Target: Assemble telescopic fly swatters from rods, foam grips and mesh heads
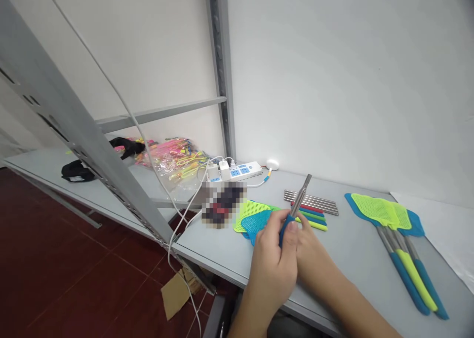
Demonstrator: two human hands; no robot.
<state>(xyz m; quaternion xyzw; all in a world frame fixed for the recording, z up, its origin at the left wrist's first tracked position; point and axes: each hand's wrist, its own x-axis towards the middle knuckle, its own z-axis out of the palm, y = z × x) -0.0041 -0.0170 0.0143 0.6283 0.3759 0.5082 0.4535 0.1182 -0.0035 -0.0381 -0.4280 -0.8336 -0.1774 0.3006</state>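
Head view: the left hand (272,264) wraps a blue handle (285,229) with a steel rod (299,197) sticking out of its top end. The right hand (318,259) is pressed up beside it, its fingers (303,227) close to the handle, so the hands are together; whether those fingers grip it, cannot tell. The long axis points away from the person, up and slightly right, and the left hand is nearer, around the grip. From the handle: mesh swatter heads (255,222) just left, loose steel rods (311,202) just beyond, colored sticks (313,217) just right of the rod, finished fly swatters (400,244) well right on the worktop (351,264), power strip (237,171) farther back left.
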